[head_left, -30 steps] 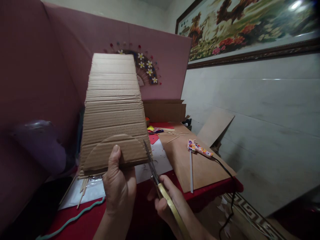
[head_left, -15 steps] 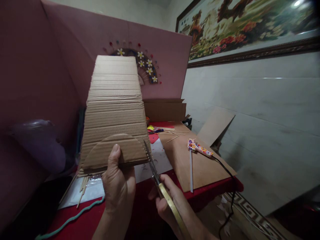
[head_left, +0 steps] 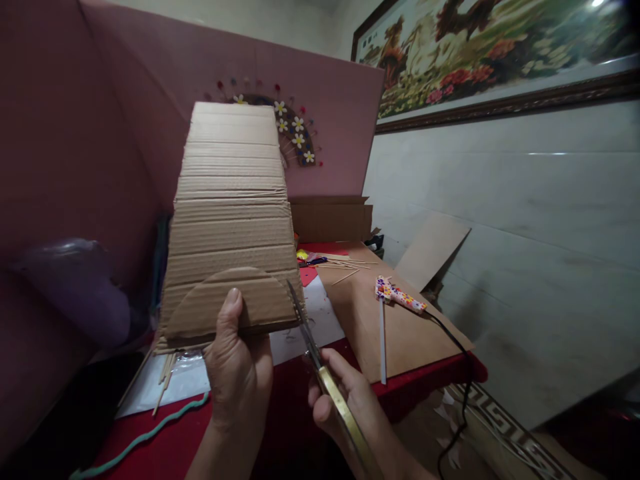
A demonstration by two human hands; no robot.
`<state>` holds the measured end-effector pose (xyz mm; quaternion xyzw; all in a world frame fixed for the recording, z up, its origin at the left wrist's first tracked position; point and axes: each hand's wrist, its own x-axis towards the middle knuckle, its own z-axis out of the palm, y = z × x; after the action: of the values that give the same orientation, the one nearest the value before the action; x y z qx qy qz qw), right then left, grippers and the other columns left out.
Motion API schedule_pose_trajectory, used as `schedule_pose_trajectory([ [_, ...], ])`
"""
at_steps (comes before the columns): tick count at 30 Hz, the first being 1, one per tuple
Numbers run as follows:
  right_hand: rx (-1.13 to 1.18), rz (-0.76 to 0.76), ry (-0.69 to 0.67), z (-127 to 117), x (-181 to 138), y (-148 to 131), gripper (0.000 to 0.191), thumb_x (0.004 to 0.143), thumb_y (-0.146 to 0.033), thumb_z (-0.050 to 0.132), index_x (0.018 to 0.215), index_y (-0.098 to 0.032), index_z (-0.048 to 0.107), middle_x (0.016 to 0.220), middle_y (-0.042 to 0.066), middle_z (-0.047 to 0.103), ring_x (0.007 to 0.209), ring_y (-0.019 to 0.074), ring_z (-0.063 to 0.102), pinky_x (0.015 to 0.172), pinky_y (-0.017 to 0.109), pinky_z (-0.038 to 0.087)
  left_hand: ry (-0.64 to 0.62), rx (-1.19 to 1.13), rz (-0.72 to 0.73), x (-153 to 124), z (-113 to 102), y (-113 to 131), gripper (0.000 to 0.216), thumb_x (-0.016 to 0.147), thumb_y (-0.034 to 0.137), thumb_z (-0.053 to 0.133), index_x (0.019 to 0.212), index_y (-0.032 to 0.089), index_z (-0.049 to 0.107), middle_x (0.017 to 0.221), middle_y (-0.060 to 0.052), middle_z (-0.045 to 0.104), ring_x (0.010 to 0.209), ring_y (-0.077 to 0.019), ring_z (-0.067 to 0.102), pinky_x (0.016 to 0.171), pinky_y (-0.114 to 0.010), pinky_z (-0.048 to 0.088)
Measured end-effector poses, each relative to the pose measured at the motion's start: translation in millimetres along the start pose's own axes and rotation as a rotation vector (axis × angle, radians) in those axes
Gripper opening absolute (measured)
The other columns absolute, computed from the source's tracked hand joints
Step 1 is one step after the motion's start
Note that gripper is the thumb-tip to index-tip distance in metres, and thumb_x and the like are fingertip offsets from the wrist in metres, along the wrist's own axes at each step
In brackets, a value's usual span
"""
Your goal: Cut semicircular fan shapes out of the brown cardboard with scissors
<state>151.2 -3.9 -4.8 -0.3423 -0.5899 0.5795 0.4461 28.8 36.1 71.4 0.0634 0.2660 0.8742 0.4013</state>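
A ridged sheet of corrugated cardboard (head_left: 230, 200) stands upright in front of me, wide at the bottom and narrower at the top. My left hand (head_left: 237, 357) grips its lower edge, thumb on the near face, fingers hidden behind. Under the thumb lies a half-round cardboard piece (head_left: 265, 303), flat against the sheet. My right hand (head_left: 350, 393) is closed round the brass-coloured handles of a pair of scissors (head_left: 330, 380). The scissor blades reach up to the sheet's lower right edge, beside the half-round's right end.
On a brown board (head_left: 360, 320) lie a flower-patterned glue gun (head_left: 400, 295), its black cord trailing off the right edge, and several thin sticks (head_left: 345, 262). A teal cord (head_left: 150, 437) rests on the red cloth (head_left: 185, 447). A flower-decorated fan (head_left: 299, 133) hangs on the pink panel behind.
The sheet's top edge has risen slightly, and its right edge has shifted a little right. The scissor handles look slightly closer together; both hands keep their holds.
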Motion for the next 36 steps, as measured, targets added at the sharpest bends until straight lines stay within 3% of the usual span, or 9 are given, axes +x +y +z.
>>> schedule_pose_trajectory([
  [7,0.002,0.091,0.002,1.1,-1.0,-9.3,0.080,0.050,-0.083,0.062,0.093,-0.017,0.051,0.063,-0.005,0.043,0.054,0.0068,0.031,0.047,0.021,0.021,0.028,-0.003,-0.013,1.2,-0.6,-1.3,0.014,0.077,0.008,0.063,0.085,0.020,0.066,0.091,0.003,0.069,0.094,-0.0110,0.061,0.096,-0.031,0.047],
  [13,0.161,0.169,0.032,6.1,1.6,-4.8,0.084,0.041,-0.079,0.070,0.095,-0.017,0.054,0.056,-0.007,0.041,0.047,0.0045,0.030,0.043,0.019,0.020,0.021,-0.022,-0.007,1.1,0.4,-2.0,0.012,0.077,0.008,0.063,0.084,0.018,0.066,0.090,0.004,0.068,0.090,-0.0099,0.061,0.104,-0.038,0.040],
  [19,0.081,0.150,0.090,5.2,0.7,7.5,0.069,0.054,-0.073,0.071,0.090,-0.017,0.055,0.053,-0.004,0.051,0.047,0.0060,0.039,0.042,0.016,0.022,0.063,-0.027,-0.043,0.7,0.8,-2.5,0.012,0.077,0.008,0.063,0.083,0.018,0.067,0.085,0.005,0.067,0.087,-0.0084,0.061,0.104,-0.035,0.041],
  [24,-0.046,0.114,0.043,1.4,-2.9,5.2,0.069,0.057,-0.073,0.069,0.094,-0.017,0.052,0.060,-0.003,0.056,0.042,0.0049,0.031,0.037,0.018,0.025,0.061,-0.007,-0.041,2.5,-1.1,-2.8,0.015,0.076,0.009,0.065,0.086,0.020,0.067,0.090,0.005,0.069,0.090,-0.0092,0.062,0.097,-0.032,0.047],
  [28,-0.163,0.021,-0.032,-3.7,-3.4,-4.5,0.067,0.066,-0.079,0.056,0.093,-0.018,0.051,0.063,-0.003,0.050,0.051,0.0076,0.035,0.045,0.019,0.030,0.055,0.025,-0.023,0.5,-3.3,-3.5,0.020,0.076,0.007,0.065,0.091,0.020,0.067,0.094,0.003,0.069,0.099,-0.0111,0.061,0.096,-0.030,0.048],
  [32,-0.306,-0.069,-0.006,-6.4,-3.7,-21.5,0.071,0.075,-0.083,0.035,0.096,-0.017,0.052,0.063,-0.005,0.037,0.059,0.0100,0.031,0.054,0.022,0.031,0.057,0.056,-0.074,-6.2,-5.6,-7.1,0.031,0.077,0.008,0.063,0.106,0.022,0.064,0.102,0.001,0.069,0.112,-0.0151,0.057,0.094,-0.029,0.049],
  [36,-0.310,-0.052,-0.020,-7.1,-1.1,-19.9,0.078,0.071,-0.087,0.032,0.095,-0.016,0.051,0.061,-0.005,0.035,0.055,0.0092,0.027,0.048,0.022,0.025,0.042,0.067,-0.053,-9.5,-7.1,-8.8,0.033,0.077,0.009,0.063,0.107,0.022,0.064,0.108,-0.001,0.068,0.118,-0.0171,0.053,0.096,-0.030,0.048],
])
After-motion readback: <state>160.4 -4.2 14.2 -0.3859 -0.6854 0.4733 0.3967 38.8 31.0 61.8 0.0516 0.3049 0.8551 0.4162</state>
